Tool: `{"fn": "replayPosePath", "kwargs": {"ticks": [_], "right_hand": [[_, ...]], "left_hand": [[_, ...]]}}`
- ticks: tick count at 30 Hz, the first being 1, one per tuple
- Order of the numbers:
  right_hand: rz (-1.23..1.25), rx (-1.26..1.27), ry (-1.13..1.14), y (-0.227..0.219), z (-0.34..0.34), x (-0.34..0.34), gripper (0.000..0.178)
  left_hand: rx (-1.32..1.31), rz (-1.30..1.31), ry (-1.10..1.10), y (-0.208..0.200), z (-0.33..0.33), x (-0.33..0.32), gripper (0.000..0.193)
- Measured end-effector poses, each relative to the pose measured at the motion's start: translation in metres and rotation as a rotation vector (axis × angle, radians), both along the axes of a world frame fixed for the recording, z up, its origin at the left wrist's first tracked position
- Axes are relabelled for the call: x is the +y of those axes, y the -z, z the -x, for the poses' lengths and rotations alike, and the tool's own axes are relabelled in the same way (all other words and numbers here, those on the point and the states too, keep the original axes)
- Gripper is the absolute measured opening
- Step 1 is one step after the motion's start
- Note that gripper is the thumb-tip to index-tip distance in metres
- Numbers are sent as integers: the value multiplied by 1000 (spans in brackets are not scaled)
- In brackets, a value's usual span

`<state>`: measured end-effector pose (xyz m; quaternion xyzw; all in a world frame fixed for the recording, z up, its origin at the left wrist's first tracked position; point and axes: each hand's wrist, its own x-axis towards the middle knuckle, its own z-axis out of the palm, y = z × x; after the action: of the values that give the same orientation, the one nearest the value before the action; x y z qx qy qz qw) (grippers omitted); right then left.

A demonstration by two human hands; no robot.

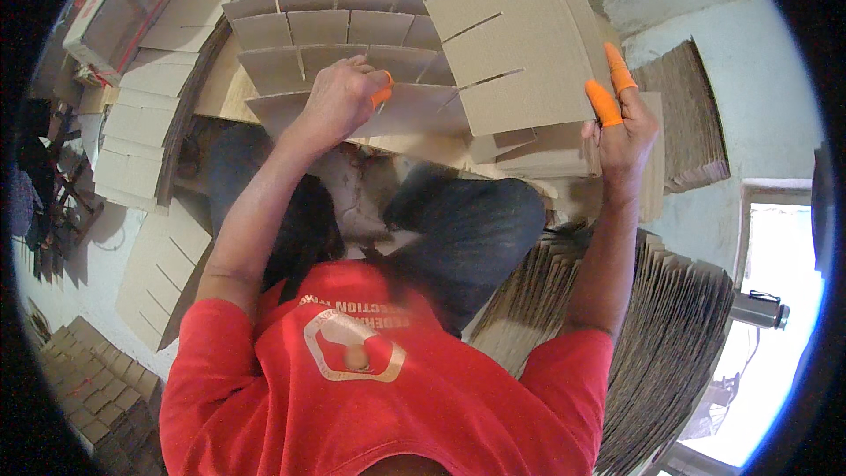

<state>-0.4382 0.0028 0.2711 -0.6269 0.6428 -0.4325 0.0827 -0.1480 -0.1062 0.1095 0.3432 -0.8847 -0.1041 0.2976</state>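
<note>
Two hands are busy with slotted cardboard — the left hand (339,99), an orange rubber cot on one fingertip, is curled shut on the lower edge of a cardboard partition grid (326,44) whose interlocked strips form rows of open cells. The right hand (624,128) wears two orange finger cots (610,88); its fingers are raised and pressed against the right edge of a large slotted cardboard sheet (515,31), steadying it rather than wrapping around it. That sheet stands tilted over the grid's right side, its long slits running in from the left edge. Both pieces sit above the person's lap, on a low pile of flat cardboard pieces (546,163). A thick stack of folded cardboard (652,335) rises at the right elbow, another heap (692,119) leans by the pale wall, and loose slotted strips (150,115) lie stacked to the left
</note>
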Motion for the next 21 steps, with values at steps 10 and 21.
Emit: {"fn": "replayPosePath", "kwargs": {"ticks": [10, 21], "right_hand": [[-5, -17, 53, 1, -3, -3, 47], [-125, 58, -22, 18, -5, -5, 48]], "left_hand": [[101, -53, 34, -2, -1, 0, 15], [206, 44, -35, 0, 16, 7, 25]]}}
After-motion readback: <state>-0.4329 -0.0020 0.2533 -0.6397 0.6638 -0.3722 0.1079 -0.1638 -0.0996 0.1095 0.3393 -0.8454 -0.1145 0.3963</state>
